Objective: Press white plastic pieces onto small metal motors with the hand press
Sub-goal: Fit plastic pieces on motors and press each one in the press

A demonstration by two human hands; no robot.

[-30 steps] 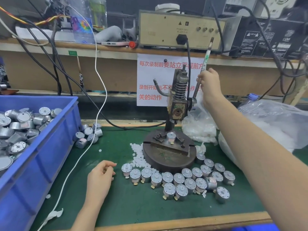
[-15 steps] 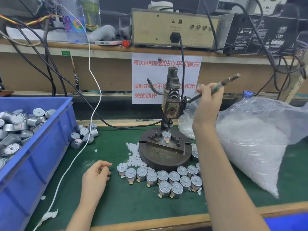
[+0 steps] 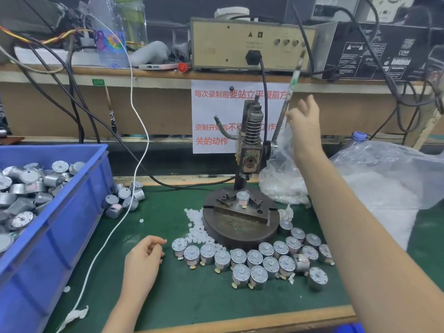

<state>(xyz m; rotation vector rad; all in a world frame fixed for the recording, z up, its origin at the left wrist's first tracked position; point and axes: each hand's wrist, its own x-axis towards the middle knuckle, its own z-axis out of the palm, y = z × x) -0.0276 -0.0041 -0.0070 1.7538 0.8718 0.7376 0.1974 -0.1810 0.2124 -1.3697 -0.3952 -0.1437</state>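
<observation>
While your right hand (image 3: 304,123) hovers just beside the nearly upright lever (image 3: 287,99) of the one hand press (image 3: 251,150), fingers spread and gripping nothing, your left hand (image 3: 144,258) rests on the green table (image 3: 168,296) with fingers loosely curled, holding nothing that shows. Whether your right thumb touches the lever cannot be told. One motor in the fixture (image 3: 242,198) stands upright on the press's round base (image 3: 237,231), directly under the ram. About twenty standing motors (image 3: 254,258) crowd the table along the front and right rim of the base; one of them lies on its side. A heap of loose white plastic pieces (image 3: 197,227), too many to count, lies against the base's left edge, near your left fingertips. About six more spare motors (image 3: 125,199) sit just beside the one blue bin (image 3: 60,236), which holds many others. Two clear bags of white pieces (image 3: 384,188) lie to the right of the press.
</observation>
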